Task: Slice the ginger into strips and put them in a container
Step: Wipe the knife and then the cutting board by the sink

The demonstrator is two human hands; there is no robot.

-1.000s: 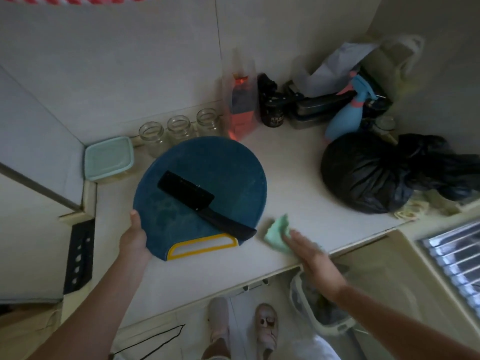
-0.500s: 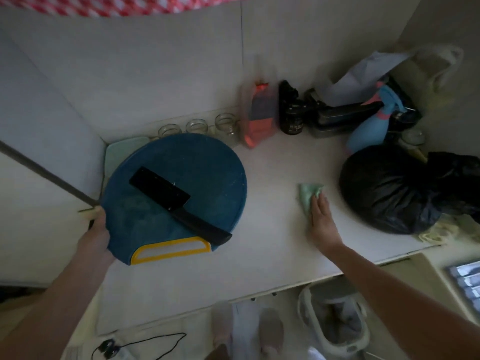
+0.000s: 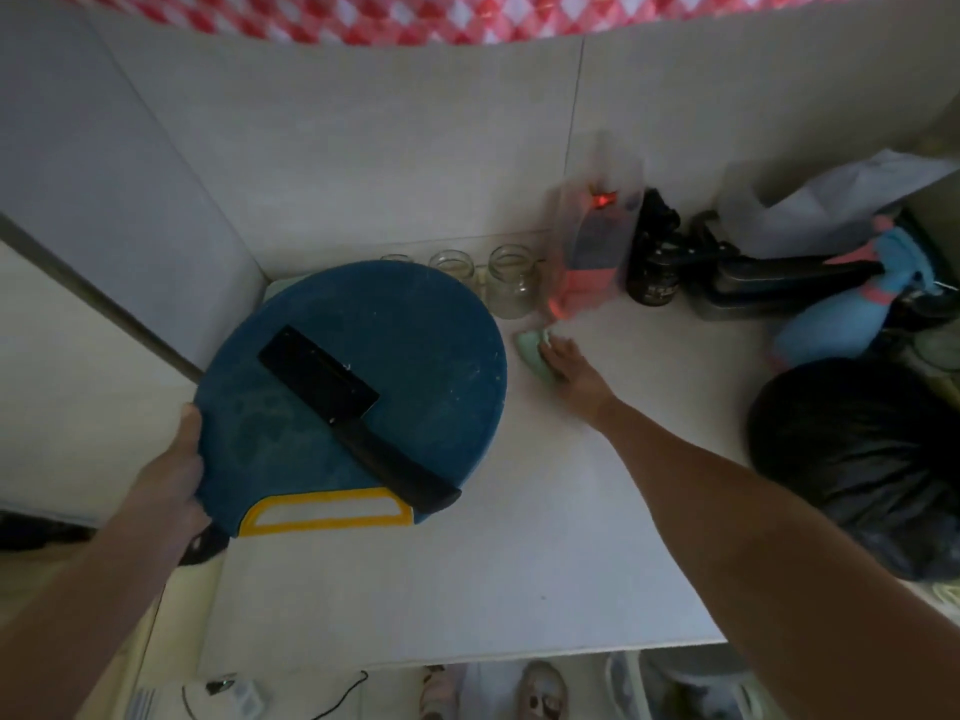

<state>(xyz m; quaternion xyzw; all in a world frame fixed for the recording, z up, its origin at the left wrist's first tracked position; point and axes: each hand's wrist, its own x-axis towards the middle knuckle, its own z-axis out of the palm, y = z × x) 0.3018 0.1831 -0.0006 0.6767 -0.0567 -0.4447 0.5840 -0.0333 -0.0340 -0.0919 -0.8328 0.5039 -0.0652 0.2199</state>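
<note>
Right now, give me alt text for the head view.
The left hand grips the edge of a round blue board carrying a black cleaver, while the right hand presses a green cloth on the white counter near the jars.

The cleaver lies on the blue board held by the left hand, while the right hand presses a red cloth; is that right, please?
Not quite: in the head view the cloth under the right hand is pale green, not red.

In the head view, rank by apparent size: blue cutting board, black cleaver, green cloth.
1. blue cutting board
2. black cleaver, lying on it
3. green cloth, partly hidden under the right hand, so its full size is unsure, though plainly smallest
</note>
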